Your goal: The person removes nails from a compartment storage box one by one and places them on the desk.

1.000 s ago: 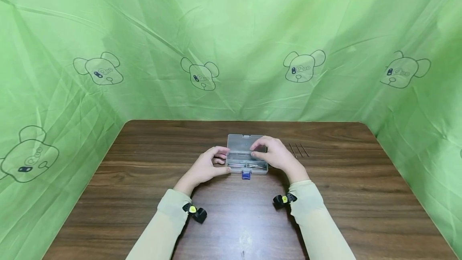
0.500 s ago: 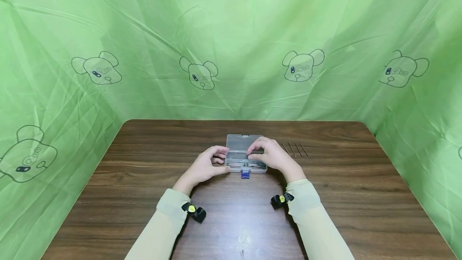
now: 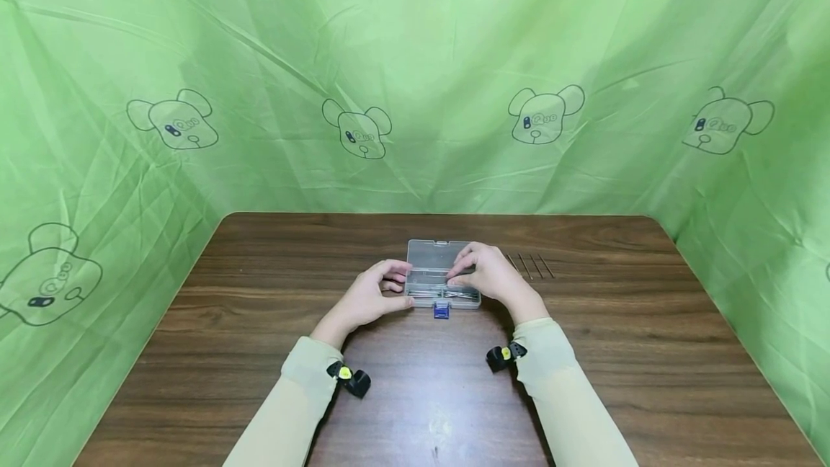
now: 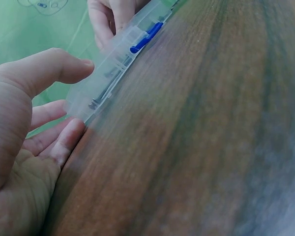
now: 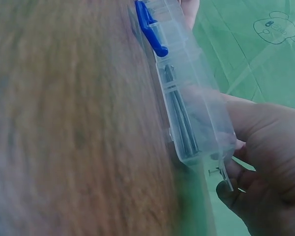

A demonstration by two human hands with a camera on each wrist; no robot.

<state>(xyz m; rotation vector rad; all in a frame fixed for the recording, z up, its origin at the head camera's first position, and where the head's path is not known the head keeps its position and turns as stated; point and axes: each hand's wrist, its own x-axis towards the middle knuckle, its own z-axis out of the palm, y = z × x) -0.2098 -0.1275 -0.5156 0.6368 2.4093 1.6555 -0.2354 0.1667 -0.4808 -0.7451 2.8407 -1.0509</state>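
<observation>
A clear plastic compartment box lies on the table with its lid laid back and its blue latch at the front. Long metal nails lie in its front compartments. My left hand grips the box's left end, thumb by the front corner and fingers along the side. My right hand reaches over the right side, thumb and forefinger close together at the rear compartment. Whether a nail is between those fingertips is hidden. Several nails lie in a row on the table, just right of that hand.
The brown wooden table has green cloth walls with bear-head drawings at its back and sides. A small black camera is strapped to each wrist, near the pale sleeves.
My right hand has shifted slightly left over the box, and one more nail of the row shows beside it. The left hand stays at the box's left end.
</observation>
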